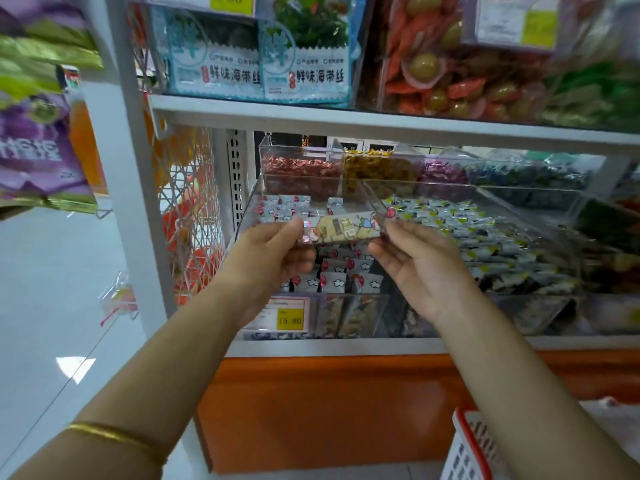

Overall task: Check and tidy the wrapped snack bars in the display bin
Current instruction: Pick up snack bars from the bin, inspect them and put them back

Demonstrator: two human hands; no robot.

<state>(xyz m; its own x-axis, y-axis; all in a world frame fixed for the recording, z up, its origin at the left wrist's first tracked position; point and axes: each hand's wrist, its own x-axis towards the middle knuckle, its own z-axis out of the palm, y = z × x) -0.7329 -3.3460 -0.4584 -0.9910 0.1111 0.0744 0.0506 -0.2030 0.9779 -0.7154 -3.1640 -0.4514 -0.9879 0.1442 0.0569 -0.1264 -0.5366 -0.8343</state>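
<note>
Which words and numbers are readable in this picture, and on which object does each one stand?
"鲜味海带丝": left seaweed pack and right seaweed pack.
"15.80": yellow price tag.
Cut off by the frame edge, ending in "80": top yellow tag.
Too blurred to read: snack bar, purple bag, upper right label.

Bright, even shop light falls from above, leaving only weak, soft shadows beneath the shelf board. A white patch of glare lies on the glossy floor, and the clear bin walls show a pale sheen. The wide lens tilts the white upright and slants the shelf lines. The purple bags at left and the green packets at upper right are smeared and out of focus; the centre is sharper, though slightly soft
</note>
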